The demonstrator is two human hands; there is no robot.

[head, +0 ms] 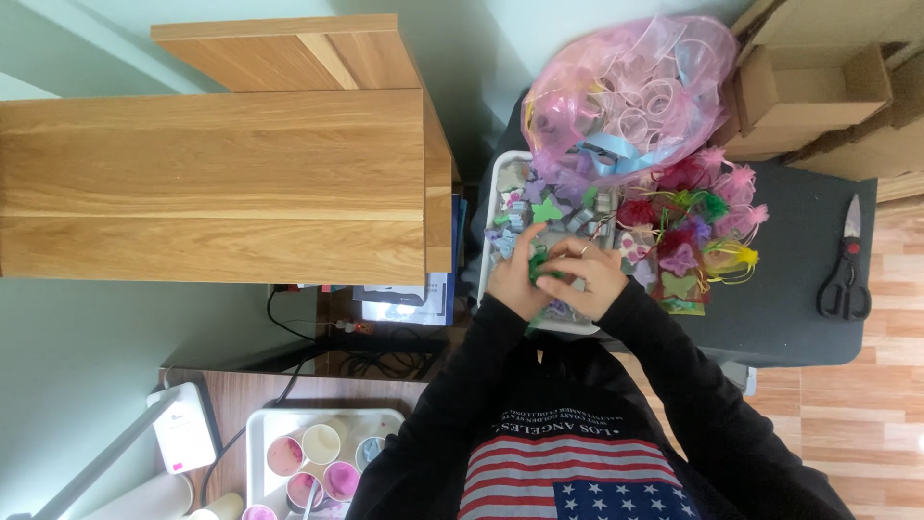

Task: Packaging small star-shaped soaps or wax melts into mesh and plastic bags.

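Note:
My left hand (515,274) and my right hand (587,279) meet over the near end of a white tray (493,193) filled with several small pastel shapes. Both hands pinch a small green piece (547,272) between the fingers. A ring shows on a finger of my right hand. Both arms are in black sleeves. A green star-like shape (547,209) lies in the tray just beyond my hands.
A pink transparent bag (626,91) of ribbon curls sits past the tray. Small organza pouches (698,226) pile to its right on a dark mat (799,289), with scissors (847,265) further right. Cardboard boxes (818,87) and a wooden shelf (221,183) flank it. A tray of cups (322,453) lies lower left.

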